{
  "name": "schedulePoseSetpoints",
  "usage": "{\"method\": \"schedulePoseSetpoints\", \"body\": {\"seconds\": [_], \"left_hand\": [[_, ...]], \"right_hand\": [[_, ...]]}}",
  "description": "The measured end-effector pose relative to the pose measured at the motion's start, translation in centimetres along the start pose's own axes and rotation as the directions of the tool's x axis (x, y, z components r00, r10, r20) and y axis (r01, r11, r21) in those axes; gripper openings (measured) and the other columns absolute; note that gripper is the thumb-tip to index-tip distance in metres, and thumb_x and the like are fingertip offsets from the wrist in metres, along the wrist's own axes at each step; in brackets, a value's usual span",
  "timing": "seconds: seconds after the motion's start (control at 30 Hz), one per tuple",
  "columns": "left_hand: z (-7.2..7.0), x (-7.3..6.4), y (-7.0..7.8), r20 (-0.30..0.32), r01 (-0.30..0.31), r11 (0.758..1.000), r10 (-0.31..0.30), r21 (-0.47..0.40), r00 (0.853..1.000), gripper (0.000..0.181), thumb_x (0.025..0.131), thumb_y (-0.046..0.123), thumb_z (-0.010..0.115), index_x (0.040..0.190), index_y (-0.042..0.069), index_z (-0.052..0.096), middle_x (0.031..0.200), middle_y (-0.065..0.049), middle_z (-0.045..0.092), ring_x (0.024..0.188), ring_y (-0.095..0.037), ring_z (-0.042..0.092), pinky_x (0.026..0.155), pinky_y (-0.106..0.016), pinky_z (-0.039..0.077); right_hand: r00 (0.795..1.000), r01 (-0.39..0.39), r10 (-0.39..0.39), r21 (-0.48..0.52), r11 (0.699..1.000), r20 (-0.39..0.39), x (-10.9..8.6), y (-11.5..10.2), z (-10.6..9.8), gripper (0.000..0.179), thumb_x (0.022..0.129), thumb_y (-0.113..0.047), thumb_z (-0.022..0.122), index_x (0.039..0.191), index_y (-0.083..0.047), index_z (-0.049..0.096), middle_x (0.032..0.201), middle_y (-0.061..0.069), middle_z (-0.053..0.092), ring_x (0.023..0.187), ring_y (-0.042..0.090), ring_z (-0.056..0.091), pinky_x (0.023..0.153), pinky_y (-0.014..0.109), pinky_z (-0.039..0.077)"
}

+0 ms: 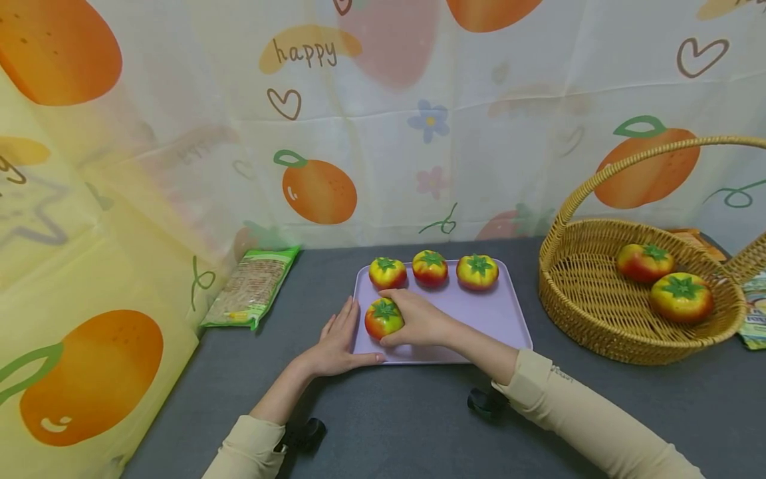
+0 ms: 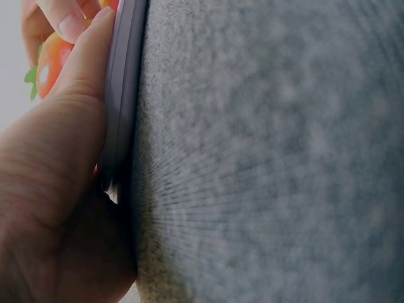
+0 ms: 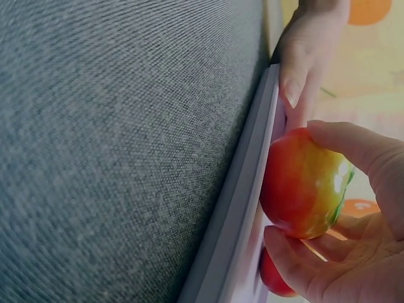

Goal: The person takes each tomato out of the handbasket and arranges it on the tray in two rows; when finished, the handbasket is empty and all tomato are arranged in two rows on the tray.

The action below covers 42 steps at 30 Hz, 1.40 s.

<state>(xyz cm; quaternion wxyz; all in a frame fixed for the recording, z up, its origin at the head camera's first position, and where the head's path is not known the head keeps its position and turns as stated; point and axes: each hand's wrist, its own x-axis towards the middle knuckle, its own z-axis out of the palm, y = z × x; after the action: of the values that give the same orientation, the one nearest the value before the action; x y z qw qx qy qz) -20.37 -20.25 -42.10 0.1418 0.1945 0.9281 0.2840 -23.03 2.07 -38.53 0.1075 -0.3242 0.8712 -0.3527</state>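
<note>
My right hand (image 1: 421,320) grips a red-and-yellow tomato (image 1: 383,318) with a green leafy top, at the front left of a lilac tray (image 1: 473,329). In the right wrist view, thumb and fingers lie on opposite sides of this tomato (image 3: 303,183), which sits at the tray's surface. My left hand (image 1: 335,346) rests at the tray's front left corner, fingers straight along the left side and thumb along the front edge. Three similar tomatoes, left (image 1: 387,273), middle (image 1: 429,269) and right (image 1: 477,272), stand in a row along the tray's back.
A wicker basket (image 1: 589,332) with a tall handle stands on the right, with two tomatoes, one farther back (image 1: 645,262) and one nearer (image 1: 681,297). A green-edged packet (image 1: 251,287) lies at the back left. Another packet (image 1: 755,309) shows partly behind the basket. Printed cloth (image 1: 383,133) hangs behind the grey table.
</note>
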Motion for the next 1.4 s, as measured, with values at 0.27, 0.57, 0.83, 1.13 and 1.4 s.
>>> {"method": "schedulePoseSetpoints", "body": {"seconds": [0.27,0.57,0.83,1.13,1.4], "left_hand": [[0.0,0.1,0.1,0.0,-0.004,1.0,0.004,0.005,1.0,0.119,0.083,0.058,0.069,0.154,-0.001,-0.005,0.161,-0.018,-0.012,0.148,-0.03,-0.007,0.113,-0.056,-0.006],[0.0,0.2,0.2,-0.001,-0.006,1.0,0.006,0.008,1.0,0.119,0.082,0.058,0.069,0.154,-0.001,-0.005,0.161,-0.018,-0.012,0.148,-0.031,-0.007,0.113,-0.057,-0.006],[0.1,0.3,0.1,0.001,0.006,1.0,-0.006,0.005,1.0,0.119,0.082,0.059,0.069,0.154,0.001,-0.006,0.161,-0.017,-0.013,0.148,-0.032,-0.007,0.113,-0.057,-0.006],[0.2,0.3,-0.1,-0.007,0.026,1.0,-0.026,0.002,1.0,0.119,0.081,0.059,0.069,0.155,0.003,-0.005,0.162,-0.016,-0.011,0.148,-0.034,-0.005,0.113,-0.058,-0.006],[0.3,0.3,-0.1,-0.016,0.031,0.999,-0.031,0.013,0.999,0.119,0.08,0.058,0.07,0.155,0.003,-0.003,0.162,-0.016,-0.009,0.148,-0.033,-0.004,0.113,-0.058,-0.005]], "right_hand": [[1.0,-0.003,0.003,0.012,1.0,0.002,-0.1,0.1,0.0,0.083,0.079,-0.022,0.081,0.146,0.002,0.037,0.14,0.015,0.048,0.118,0.027,0.049,0.104,0.044,0.039],[1.0,0.016,-0.016,0.009,1.0,-0.008,-0.3,0.2,-0.1,0.085,0.079,-0.023,0.081,0.147,0.002,0.036,0.143,0.016,0.045,0.122,0.028,0.047,0.107,0.045,0.036],[1.0,-0.004,0.005,0.023,1.0,-0.014,-1.0,0.4,-0.7,0.084,0.08,-0.026,0.081,0.148,-0.002,0.036,0.148,0.014,0.041,0.126,0.026,0.044,0.108,0.046,0.035],[0.998,-0.05,0.052,0.061,0.997,-0.04,-2.9,0.7,-2.1,0.08,0.081,-0.027,0.081,0.147,-0.007,0.039,0.145,0.016,0.043,0.124,0.032,0.049,0.094,0.044,0.049],[0.997,-0.053,0.058,0.09,0.995,-0.056,-4.2,2.1,-3.2,0.078,0.082,-0.026,0.079,0.146,-0.008,0.039,0.144,0.018,0.042,0.127,0.034,0.047,0.094,0.045,0.049]]}}
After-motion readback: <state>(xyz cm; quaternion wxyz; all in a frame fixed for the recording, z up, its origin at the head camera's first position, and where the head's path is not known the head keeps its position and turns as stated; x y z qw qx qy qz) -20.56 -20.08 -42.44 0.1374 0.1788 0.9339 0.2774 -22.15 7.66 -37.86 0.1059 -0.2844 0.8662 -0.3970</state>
